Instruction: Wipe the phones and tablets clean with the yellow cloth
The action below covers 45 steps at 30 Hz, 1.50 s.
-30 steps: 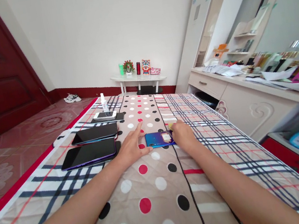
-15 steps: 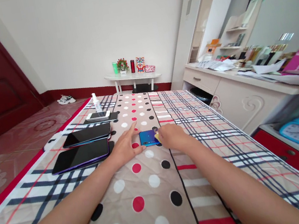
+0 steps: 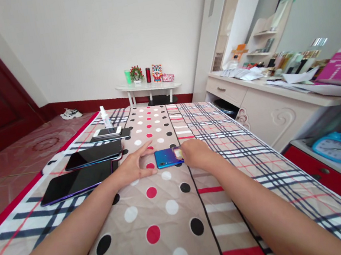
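Observation:
A blue phone (image 3: 166,157) lies back up on the spotted bedcover, its camera at the left end. My right hand (image 3: 197,154) is closed at the phone's right end, pinching a small pale yellowish piece (image 3: 178,154) against its back; what the piece is, I cannot make out. Fingers spread, my left hand (image 3: 136,165) rests beside the phone's left end, holding nothing. Left of that hand lie a dark-screened phone with a purple edge (image 3: 74,182) and another black-screened phone (image 3: 93,154), each overlapping a device beneath.
Farther back, a white phone (image 3: 107,132) lies on a dark one, near a white spray bottle (image 3: 105,118). A low white table (image 3: 146,86) with ornaments stands by the wall. To the right are a cluttered dresser (image 3: 273,109) and a blue clock (image 3: 339,147).
The view has shifted slightly. My left hand sits a little farther from the blue phone. The purple-edged phone has slid left. More of the pale piece shows in my right hand.

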Available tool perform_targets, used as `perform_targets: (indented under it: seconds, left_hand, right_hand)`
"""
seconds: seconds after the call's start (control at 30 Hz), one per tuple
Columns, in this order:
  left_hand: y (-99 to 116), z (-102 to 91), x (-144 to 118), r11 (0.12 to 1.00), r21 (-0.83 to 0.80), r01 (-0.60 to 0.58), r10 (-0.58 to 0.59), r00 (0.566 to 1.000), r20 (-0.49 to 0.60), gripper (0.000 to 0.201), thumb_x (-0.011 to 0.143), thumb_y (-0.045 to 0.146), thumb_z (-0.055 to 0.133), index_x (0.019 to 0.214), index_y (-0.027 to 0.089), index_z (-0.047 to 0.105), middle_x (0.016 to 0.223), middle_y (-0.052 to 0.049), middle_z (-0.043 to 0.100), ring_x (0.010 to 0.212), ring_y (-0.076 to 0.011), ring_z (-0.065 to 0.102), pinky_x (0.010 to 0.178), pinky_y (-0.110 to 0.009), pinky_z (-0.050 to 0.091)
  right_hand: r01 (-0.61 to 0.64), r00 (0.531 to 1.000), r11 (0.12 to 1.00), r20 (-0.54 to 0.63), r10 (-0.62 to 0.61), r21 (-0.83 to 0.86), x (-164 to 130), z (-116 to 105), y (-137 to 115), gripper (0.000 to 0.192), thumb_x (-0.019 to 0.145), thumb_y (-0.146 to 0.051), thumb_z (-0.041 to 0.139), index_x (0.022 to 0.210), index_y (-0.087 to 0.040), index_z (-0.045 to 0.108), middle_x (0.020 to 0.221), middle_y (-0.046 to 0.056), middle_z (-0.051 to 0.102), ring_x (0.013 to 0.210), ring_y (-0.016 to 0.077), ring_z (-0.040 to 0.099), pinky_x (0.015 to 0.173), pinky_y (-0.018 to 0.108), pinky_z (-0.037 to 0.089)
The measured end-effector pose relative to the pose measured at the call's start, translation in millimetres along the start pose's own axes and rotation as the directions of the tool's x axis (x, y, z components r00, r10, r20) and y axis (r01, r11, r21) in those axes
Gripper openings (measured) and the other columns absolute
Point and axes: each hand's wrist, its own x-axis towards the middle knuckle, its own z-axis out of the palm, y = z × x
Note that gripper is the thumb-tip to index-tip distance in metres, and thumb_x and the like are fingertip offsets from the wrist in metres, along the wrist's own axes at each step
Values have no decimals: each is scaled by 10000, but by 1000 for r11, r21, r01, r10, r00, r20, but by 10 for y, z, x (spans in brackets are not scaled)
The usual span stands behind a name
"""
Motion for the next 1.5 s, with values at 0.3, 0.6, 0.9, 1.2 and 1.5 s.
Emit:
perform_targets:
  seconds: [0.3, 0.6, 0.9, 1.2, 1.5]
  left_hand:
    - [-39, 175, 24, 992, 125, -32, 50, 989, -138, 1042, 682, 402, 767, 1509, 216, 160, 1277, -105, 614, 1208, -261, 546, 1039, -410, 381]
    - [11, 231, 56, 966, 258, 29, 23, 980, -197, 1055, 675, 493, 759, 1507, 252, 157, 1219, -74, 637, 1153, -289, 555, 979, -433, 410]
    - [-7, 235, 73, 980, 197, -9, 47, 980, -191, 1098, 656, 370, 788, 1513, 242, 114, 1199, -82, 635, 1141, -270, 568, 974, -408, 417]
    - [14, 231, 67, 990, 138, 15, 14, 978, -210, 1131, 645, 418, 800, 1513, 262, 93, 1177, -86, 636, 1130, -272, 577, 977, -428, 423]
    - [44, 280, 68, 994, 94, -61, 87, 950, -300, 1264, 572, 305, 845, 1513, 286, 3, 1113, -63, 614, 1071, -264, 578, 978, -444, 424]
  right_hand:
    - [236, 967, 972, 94, -235, 4, -116, 161, -566, 177, 804, -181, 558, 937, -170, 673, 1003, 109, 671, 878, 211, 636, 732, 278, 430]
    - [-172, 979, 970, 80, 187, -171, 106, -130, 202, 172, 761, -175, 613, 880, -83, 697, 912, 188, 689, 814, 250, 637, 683, 302, 419]
    - [271, 962, 941, -15, -274, 204, 7, 255, -417, 235, 783, -76, 509, 894, -164, 696, 918, 58, 652, 809, 151, 580, 737, 241, 410]
    - [-127, 991, 984, -63, 120, -125, 162, 197, 186, 321, 816, -60, 427, 950, -117, 712, 989, 163, 599, 787, 217, 572, 689, 312, 396]
    - [271, 961, 960, -71, -266, 70, 115, 356, -368, 374, 844, -67, 403, 1063, -181, 684, 955, 74, 558, 774, 151, 520, 707, 260, 411]
